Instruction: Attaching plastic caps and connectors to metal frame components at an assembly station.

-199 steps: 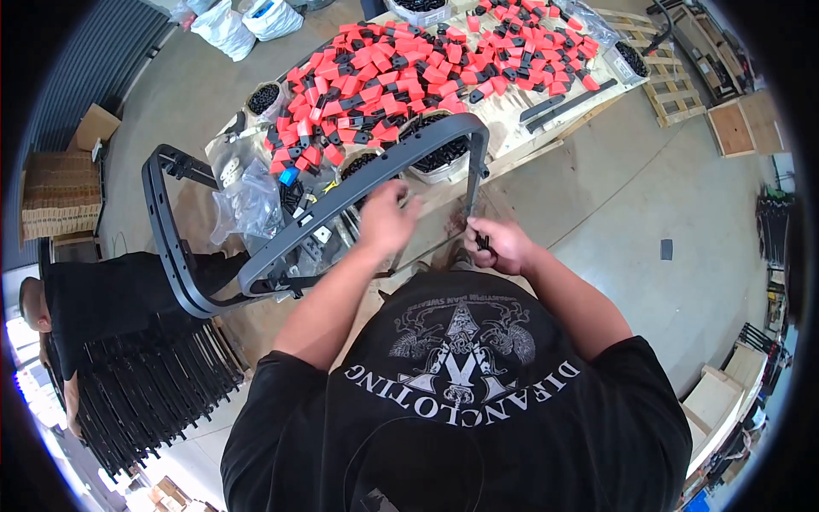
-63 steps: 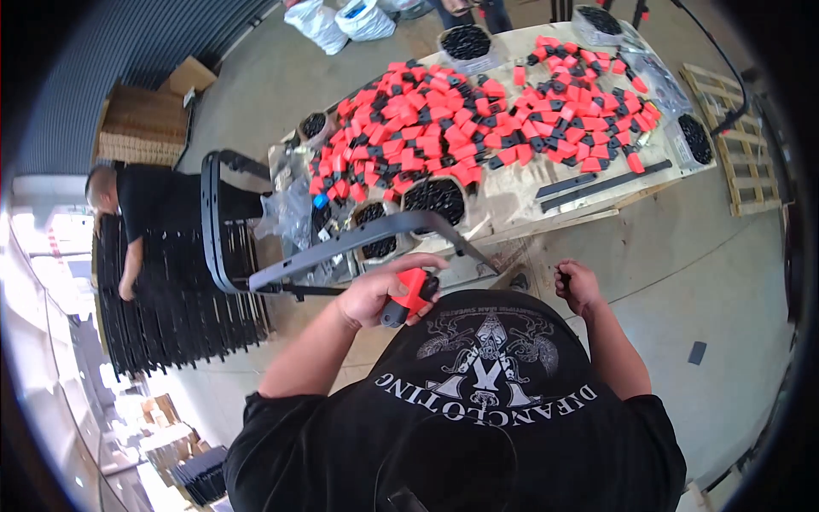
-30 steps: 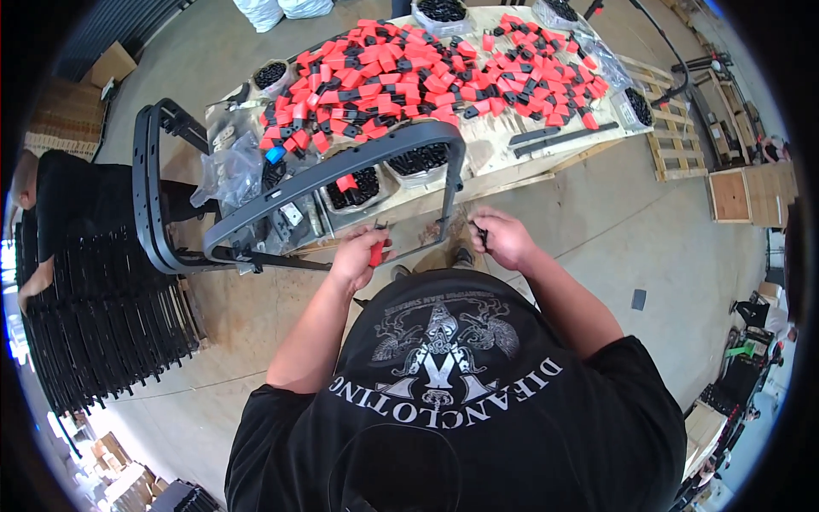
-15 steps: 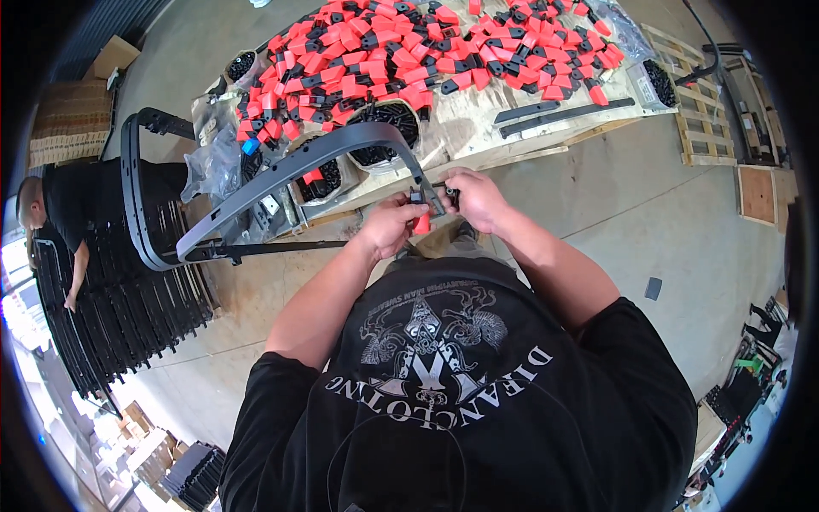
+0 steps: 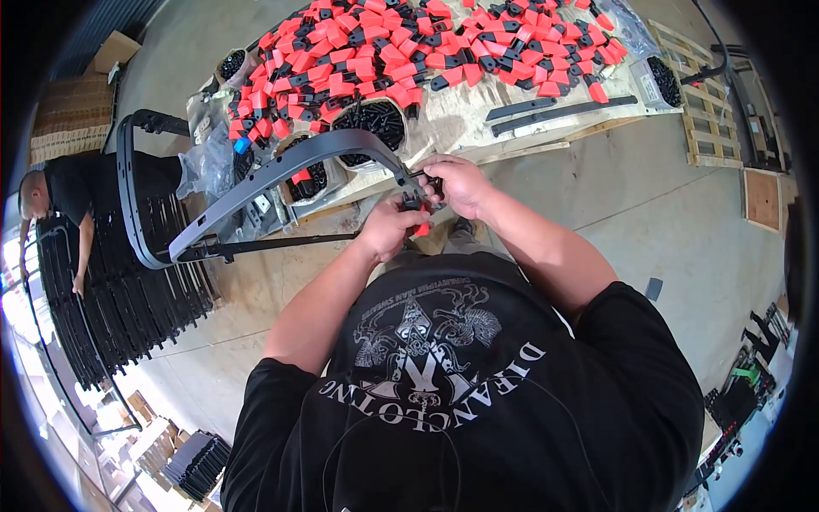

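A long curved grey frame arcs from the table's edge down to the left, joined to a black loop. My left hand grips a red and black plastic part just under the frame's right end. My right hand is closed on a small dark tool pressed against that same end. Both hands touch each other there, in front of my chest.
The wooden table carries several red and black parts, bowls of black screws and black bars. At the left a person bends over stacked black frames. Pallets lie at the right, cardboard boxes at the upper left.
My hands, apart a second ago, have come together at the frame's right end. The left hand has brought the red part up to it. The frame has swung slightly.
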The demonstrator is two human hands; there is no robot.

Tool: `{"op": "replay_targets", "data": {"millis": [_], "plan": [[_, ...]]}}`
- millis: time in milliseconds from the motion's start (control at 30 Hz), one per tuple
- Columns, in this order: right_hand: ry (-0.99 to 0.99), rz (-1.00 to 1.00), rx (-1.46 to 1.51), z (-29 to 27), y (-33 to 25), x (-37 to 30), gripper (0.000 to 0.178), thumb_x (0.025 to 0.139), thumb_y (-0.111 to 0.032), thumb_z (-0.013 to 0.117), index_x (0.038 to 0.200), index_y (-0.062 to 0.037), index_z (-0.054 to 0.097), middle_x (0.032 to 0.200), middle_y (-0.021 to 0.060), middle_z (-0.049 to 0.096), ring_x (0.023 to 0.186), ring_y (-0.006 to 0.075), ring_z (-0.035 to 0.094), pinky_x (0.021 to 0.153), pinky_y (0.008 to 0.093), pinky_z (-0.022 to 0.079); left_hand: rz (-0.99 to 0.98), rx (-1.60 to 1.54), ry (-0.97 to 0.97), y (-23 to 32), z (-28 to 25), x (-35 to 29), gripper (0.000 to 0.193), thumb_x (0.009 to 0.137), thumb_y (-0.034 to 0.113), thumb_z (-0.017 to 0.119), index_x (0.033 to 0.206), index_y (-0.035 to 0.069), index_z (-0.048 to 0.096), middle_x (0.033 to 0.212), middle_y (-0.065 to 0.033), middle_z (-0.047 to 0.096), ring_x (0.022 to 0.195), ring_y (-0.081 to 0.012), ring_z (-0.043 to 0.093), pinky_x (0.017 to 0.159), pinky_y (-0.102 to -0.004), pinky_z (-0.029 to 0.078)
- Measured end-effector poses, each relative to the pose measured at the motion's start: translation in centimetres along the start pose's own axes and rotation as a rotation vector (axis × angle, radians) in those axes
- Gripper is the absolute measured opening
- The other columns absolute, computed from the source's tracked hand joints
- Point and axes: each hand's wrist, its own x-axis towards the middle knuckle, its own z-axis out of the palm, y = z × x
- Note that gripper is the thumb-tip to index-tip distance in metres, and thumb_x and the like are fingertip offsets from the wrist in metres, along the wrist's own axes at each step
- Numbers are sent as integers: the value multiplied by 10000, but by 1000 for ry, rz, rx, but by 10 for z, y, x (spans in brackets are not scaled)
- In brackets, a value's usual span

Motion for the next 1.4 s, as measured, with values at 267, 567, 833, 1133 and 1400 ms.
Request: {"op": "replay_targets", "data": {"millis": [267,567,833,1133,1400], "plan": [[22,-56,-28,3,4,-1,181,986,-126,517,1095,-36,630,850,47,609,675,144,535,598,305,405,28,-92,-28,20,-4,17,255,910,-19,642,1164,9,628,1097,-73,684,1009,-198,663,926,-356,525],[66,-84,-38,12,5,-9,171,988,-120,527,1098,-25,617,840,55,604,667,144,532,596,305,413,29,-100,21,18,-5,7,230,886,-10,667,1115,-23,664,1053,-90,704,945,-170,653,859,-304,511],[93,-42,2,7,7,-9,165,995,-117,539,1115,-20,598,856,57,591,688,158,527,627,308,444,-54,-86,94,3,-19,7,265,883,6,665,1145,-19,635,1071,-99,704,956,-203,666,842,-346,525],[103,-60,-5,11,8,-11,174,992,-109,548,1138,-21,586,879,61,582,713,164,524,634,308,445,-46,160,134,2,-17,11,249,854,36,719,1098,17,674,998,-61,709,868,-154,646,780,-288,500],[94,-49,-16,17,5,-15,188,986,-111,558,1147,-19,590,890,63,594,726,164,528,650,308,452,57,120,152,-11,-21,28,223,822,26,749,1034,-9,690,923,-63,702,809,-147,635,745,-301,504]]}}
